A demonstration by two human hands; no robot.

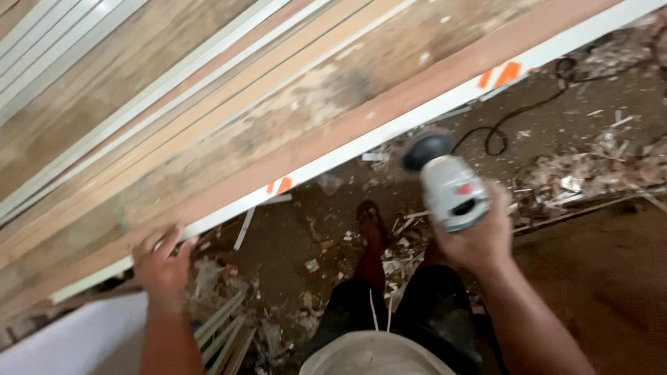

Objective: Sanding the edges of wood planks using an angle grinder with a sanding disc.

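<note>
Right hand point(479, 239), nearest the camera, is closed around the grey body of a handheld power sander point(445, 182). Its dark round pad points up and away from the person, near the lower edge of the workpiece but not visibly touching it. A black power cord point(514, 118) loops across the dirt floor behind the tool.

Left hand point(161, 264) lies open, fingers spread, palm pressed on the lower edge of a long wooden panel point(278, 118). It grips nothing.

White edge strip point(389, 128) runs along that lower edge and carries orange marks. Pale parallel slats lie lengthwise across the panel surface, which slants from lower left to upper right.

Below the panel, the floor point(597, 278) holds wood scraps and shavings point(590, 167). One foot point(368, 215) stands between both hands. Loose white strips point(222, 326) lie near the left forearm.
</note>
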